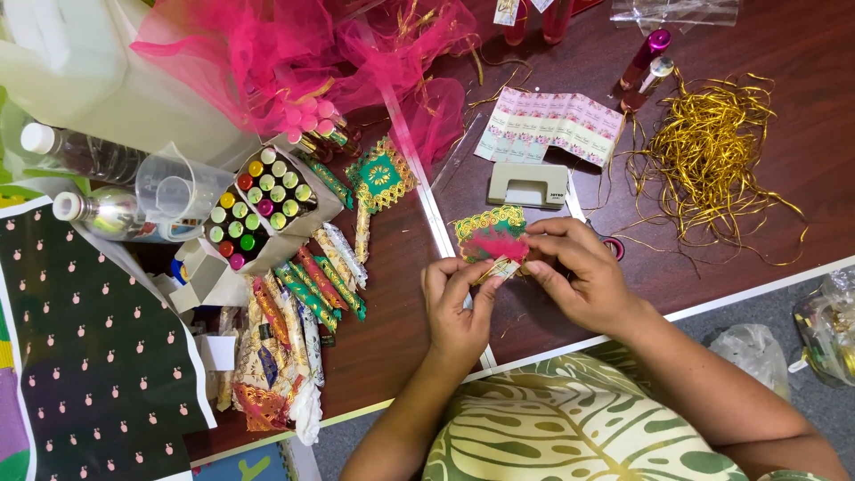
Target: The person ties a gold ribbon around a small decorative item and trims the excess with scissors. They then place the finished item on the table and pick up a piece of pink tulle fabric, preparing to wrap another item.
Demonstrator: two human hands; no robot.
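Pinching between both hands, left (456, 307) and right (579, 276), a small pink-and-gold ornate packet (492, 239).

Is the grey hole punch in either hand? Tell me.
No: the grey hole punch lies on the table, beyond both hands.

A home craft or gift-wrapping workspace, set up on a dark wooden desk (757, 205). Around the grey stapler (527, 185) at its centre lie a tangle of gold ribbon (712, 151) to the right, pink netting (294, 53) above left, a box of coloured small bottles (263, 207) and wrapped packets (307, 285) to the left.
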